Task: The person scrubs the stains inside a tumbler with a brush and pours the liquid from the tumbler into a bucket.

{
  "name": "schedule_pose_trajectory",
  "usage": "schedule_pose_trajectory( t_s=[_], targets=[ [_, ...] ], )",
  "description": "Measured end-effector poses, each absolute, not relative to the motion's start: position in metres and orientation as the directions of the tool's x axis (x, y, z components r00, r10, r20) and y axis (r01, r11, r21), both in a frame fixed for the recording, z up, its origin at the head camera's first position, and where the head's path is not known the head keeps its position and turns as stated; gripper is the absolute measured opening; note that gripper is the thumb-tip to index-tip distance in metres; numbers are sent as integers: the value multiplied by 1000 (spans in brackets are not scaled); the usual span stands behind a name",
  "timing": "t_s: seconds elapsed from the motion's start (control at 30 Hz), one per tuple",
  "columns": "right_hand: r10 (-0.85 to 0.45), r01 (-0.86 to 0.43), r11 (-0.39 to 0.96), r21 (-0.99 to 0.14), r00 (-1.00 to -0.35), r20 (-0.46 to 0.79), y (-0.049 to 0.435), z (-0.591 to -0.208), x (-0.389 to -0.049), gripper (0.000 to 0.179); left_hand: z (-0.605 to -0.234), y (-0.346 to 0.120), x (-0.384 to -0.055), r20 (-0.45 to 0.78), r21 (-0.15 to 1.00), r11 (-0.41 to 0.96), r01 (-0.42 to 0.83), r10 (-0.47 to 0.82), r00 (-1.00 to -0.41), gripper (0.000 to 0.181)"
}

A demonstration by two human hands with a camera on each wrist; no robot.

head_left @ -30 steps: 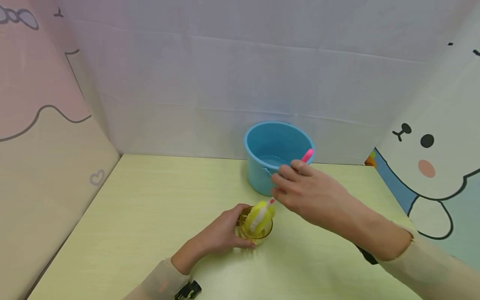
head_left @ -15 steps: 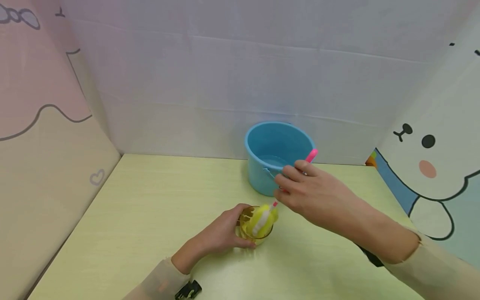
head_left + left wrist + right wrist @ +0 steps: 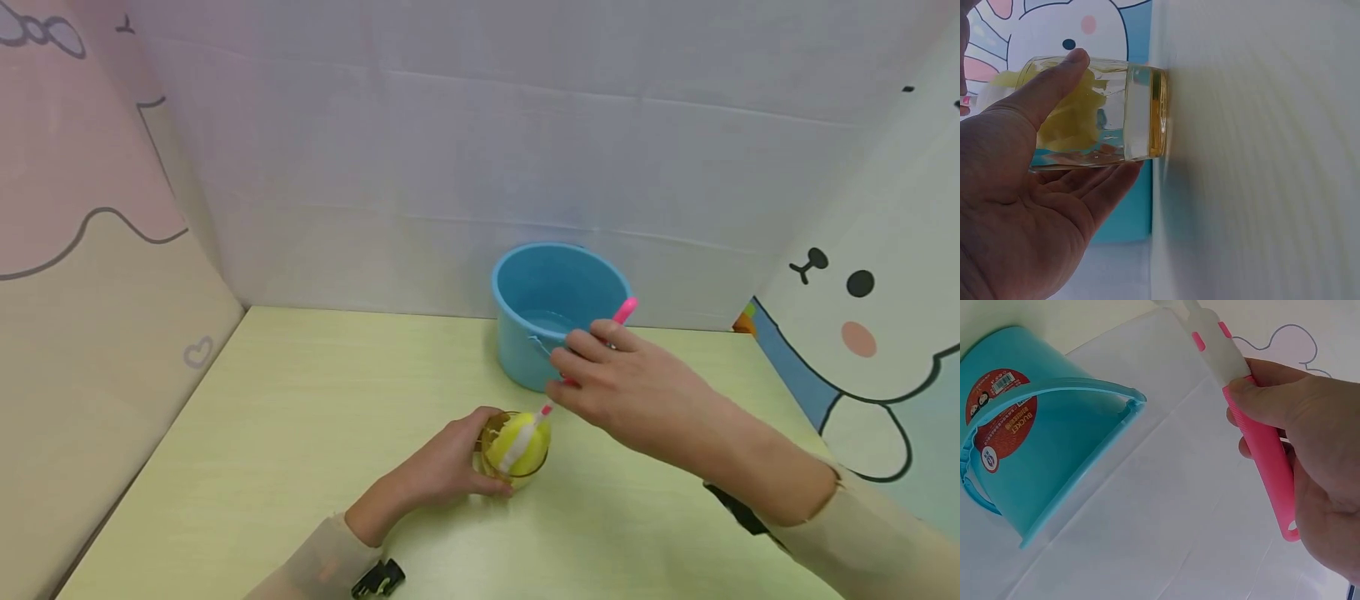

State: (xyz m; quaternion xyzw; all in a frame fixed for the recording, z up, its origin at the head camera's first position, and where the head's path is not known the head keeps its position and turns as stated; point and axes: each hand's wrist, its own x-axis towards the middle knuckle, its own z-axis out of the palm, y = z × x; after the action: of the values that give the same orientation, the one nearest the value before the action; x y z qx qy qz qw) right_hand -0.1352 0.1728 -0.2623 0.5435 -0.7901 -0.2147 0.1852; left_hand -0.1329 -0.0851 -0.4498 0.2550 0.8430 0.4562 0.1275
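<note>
Here we are at the pale yellow-green wood-grain tabletop [image 3: 337,392], and it looks like the scrubbing step: the yellow-and-white soft sponge head [image 3: 517,448] of a long-handled brush sits inside the small clear glass cup with an amber tint [image 3: 1140,119], filling most of its mouth. The left hand [image 3: 450,462] grips the cup, thumb along the near side, fingers round the far side, base down at the tabletop or just off it; hard to call. Over on the right, the right hand [image 3: 630,383] has a firm hold on the bright pink plastic handle [image 3: 1269,469], thumb pressed near its top, with the shaft slanting down and left into the glass.

The next move, I'd judge, calls for a steady left hold while the right works the sponge against the inner wall, then a straight lift clear of the rim.

Now the materials: smooth, thick-bottomed glass, slippery if wet, I'd reckon; a spongy, rounded head that should squash easily; fine ridges on the handle. Far side, slightly right, stands the round blue plastic bucket [image 3: 517,354], tapering downward, a red round label [image 3: 1004,400] on its wall. Whether it holds water, I can't tell.
</note>
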Motion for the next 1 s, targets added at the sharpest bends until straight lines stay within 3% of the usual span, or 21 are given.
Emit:
schedule_pose_trajectory(
  t_s=[0.53, 1.0],
  targets=[
    [-946, -744, 312, 590, -299, 122, 171, -273, -144, 39, -452, -86, -133, 38, 838, 439, 324, 547, -836, 88],
    [-931, -740, 348, 576, -346, 117, 180, -276, -154, 45, -451, -85, -132, 13, 834, 459, 306, 539, -842, 89]
  ],
)
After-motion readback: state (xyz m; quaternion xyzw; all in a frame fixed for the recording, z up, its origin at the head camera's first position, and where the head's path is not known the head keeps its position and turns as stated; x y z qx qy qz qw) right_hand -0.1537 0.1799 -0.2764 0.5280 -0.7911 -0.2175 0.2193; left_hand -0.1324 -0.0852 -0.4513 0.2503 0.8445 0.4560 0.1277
